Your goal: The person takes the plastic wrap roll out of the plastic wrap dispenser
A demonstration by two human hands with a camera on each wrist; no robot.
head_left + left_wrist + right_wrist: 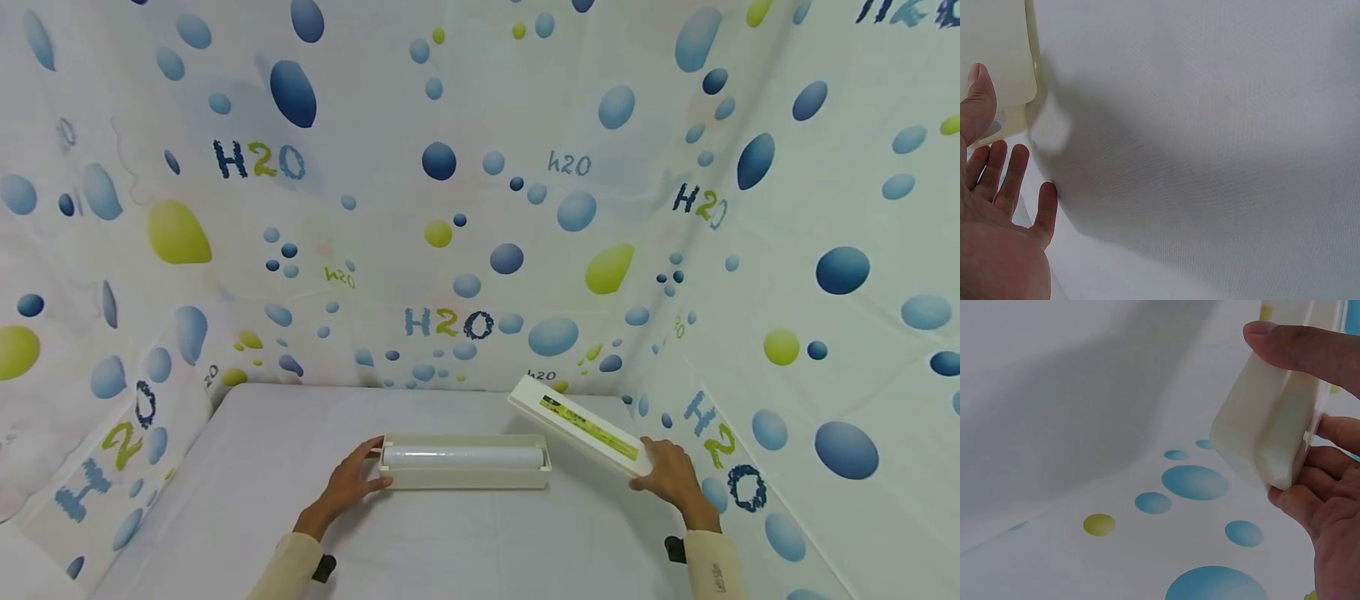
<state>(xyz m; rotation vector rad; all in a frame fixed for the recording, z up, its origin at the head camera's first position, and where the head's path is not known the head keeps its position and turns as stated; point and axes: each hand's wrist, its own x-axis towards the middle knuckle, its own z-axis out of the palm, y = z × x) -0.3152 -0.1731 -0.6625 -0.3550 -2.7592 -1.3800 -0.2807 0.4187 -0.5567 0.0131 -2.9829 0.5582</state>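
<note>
A cream-white cling film dispenser box (471,478) lies lengthwise on the table, its top uncovered. Inside sits a shiny white roll of film (463,457). My left hand (351,483) holds the box's left end, thumb at the front corner and fingers toward the back corner. In the left wrist view, the thumb (982,100) lies against the box wall (1004,56), with other fingers spread past its end. My right hand (670,477) grips the near end of the long lid (573,423), raised and tilted to the right of the box. The lid bears a yellow-green label.
A white cloth covers the table (262,517). Behind and at both sides hang white sheets (360,100) printed with blue and green drops and H2O lettering. The right-hand sheet (795,400) comes close beside my right hand.
</note>
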